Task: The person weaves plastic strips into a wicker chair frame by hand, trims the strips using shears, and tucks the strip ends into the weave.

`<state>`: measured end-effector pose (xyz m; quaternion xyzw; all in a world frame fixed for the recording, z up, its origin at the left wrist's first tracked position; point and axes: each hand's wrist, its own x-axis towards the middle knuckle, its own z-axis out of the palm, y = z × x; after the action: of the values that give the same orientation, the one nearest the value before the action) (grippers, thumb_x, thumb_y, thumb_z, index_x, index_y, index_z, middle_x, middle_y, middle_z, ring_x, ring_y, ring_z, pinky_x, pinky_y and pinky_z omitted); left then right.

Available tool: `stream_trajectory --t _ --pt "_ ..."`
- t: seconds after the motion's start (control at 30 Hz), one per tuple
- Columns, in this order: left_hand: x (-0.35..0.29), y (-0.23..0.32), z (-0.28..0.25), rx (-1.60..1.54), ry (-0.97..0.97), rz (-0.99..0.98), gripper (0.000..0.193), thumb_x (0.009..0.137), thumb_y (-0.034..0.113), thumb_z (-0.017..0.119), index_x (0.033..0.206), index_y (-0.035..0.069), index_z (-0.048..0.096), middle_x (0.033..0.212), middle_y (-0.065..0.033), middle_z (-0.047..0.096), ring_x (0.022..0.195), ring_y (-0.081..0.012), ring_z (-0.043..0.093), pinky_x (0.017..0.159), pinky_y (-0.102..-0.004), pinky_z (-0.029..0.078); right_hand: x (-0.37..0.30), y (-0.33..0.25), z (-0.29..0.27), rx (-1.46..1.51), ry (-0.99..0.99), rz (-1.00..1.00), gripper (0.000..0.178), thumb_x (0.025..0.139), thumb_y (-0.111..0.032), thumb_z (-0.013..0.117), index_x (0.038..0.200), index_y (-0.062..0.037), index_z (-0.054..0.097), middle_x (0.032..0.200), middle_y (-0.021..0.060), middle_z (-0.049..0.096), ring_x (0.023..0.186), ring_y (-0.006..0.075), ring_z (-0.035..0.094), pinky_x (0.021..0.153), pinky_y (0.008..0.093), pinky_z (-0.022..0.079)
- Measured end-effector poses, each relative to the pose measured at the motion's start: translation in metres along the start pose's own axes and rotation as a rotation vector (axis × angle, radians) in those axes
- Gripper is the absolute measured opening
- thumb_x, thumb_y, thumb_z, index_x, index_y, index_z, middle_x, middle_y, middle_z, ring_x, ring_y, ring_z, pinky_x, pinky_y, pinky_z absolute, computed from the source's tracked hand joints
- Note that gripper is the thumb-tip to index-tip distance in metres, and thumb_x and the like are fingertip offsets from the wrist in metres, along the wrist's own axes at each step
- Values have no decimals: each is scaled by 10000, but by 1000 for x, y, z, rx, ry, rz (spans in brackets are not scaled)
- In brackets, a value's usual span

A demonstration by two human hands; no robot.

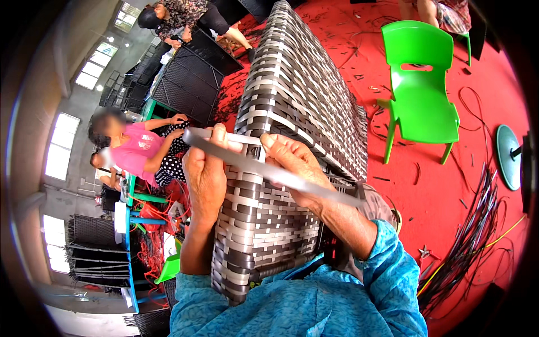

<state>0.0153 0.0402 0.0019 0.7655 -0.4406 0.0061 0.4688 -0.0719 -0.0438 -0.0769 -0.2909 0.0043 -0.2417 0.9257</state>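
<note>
A large woven wicker furniture piece (286, 219), in dark brown and silvery grey flat strips, stands upright against my body and stretches away from me. A loose grey plastic weaving strip (292, 181) loops across in front of both hands, its near part blurred. My left hand (205, 180) is closed on the strip at the left side of the piece's edge. With thumb and fingers pinched together, my right hand (295, 163) grips the strip at the right of that same edge. The fingertips of both hands touch or nearly touch the weave. Part of my right fingers is hidden behind the strip.
A green plastic chair (424, 95) stands on the red floor (404, 224) at the right. Long dark strips (466, 241) lie in a bundle at lower right. A person in pink (135, 149) sits at left; another person (185, 17) bends over dark woven panels (188, 81).
</note>
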Motion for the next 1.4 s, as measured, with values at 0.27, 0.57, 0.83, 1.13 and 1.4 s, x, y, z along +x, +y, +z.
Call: stream_trajectory --t 0.27,0.57,0.83,1.13,1.4 --pt "3 -20 -8 -113 -22 35 258 873 146 455 714 -25 563 654 -42 589 588 -90 532 584 -223 441 -51 -26 -21 -114 -39 -352 863 683 -117 684 1365 -125 156 1315 122 343 678 113 497 496 204 415" --pt "6 -21 -8 -95 -45 40 243 868 149 463 711 -11 556 626 -51 587 559 -76 520 557 -214 436 -178 -47 -145 567 48 -504 214 888 -309 473 999 -132 520 772 -29 469 530 37 313 388 161 213" --pt "8 -18 -3 -11 -83 124 219 858 115 452 721 -33 537 623 -67 586 554 -81 521 545 -216 429 -319 -93 -218 404 392 -636 365 867 -343 507 1081 -47 523 745 -26 503 475 48 316 402 198 213" --pt "7 -20 -4 -131 -23 16 281 886 181 448 698 -8 536 599 -26 549 556 -65 486 558 -202 404 -544 -152 -385 354 1018 -912 239 858 -277 528 829 -41 502 607 -7 421 515 85 354 471 225 313" --pt "9 -33 -5 -165 -20 -48 315 892 220 455 662 16 522 576 -5 516 544 -50 460 527 -187 379 -654 -67 -447 474 1490 -739 234 876 -286 477 750 -89 474 571 -30 364 457 92 344 416 230 319"
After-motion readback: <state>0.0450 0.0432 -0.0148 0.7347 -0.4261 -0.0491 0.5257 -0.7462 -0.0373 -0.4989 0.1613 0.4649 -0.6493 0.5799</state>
